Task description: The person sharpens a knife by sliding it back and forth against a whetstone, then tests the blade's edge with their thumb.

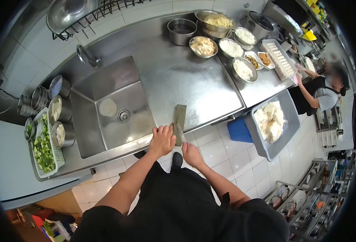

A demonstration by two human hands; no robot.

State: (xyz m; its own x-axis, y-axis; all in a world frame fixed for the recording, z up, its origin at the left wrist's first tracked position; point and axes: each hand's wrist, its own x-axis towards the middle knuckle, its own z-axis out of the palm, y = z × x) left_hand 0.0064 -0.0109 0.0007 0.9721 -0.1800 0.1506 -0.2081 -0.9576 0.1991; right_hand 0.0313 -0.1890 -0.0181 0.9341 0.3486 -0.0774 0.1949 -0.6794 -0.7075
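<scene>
A long, flat grey-green slab [180, 113], which looks like a whetstone, lies across the front edge of the steel counter. Against it is a knife [181, 131], its pale blade seen nearly edge-on. My right hand [192, 155] is closed around the handle end of this knife, at the near side of the slab. From the left, my left hand [163, 141] lies palm down with fingers stretched out, fingertips at the slab and blade. Its fingers partly cover the blade.
A steel sink [113, 139] with a pale round piece [107, 107] is left. Beside it stand a basket of chopped greens [44, 151] and steel pots [60, 86]. Food bowls [244, 69] stand back right. A grey tub [289, 121] and a co-worker [319, 90] are at right.
</scene>
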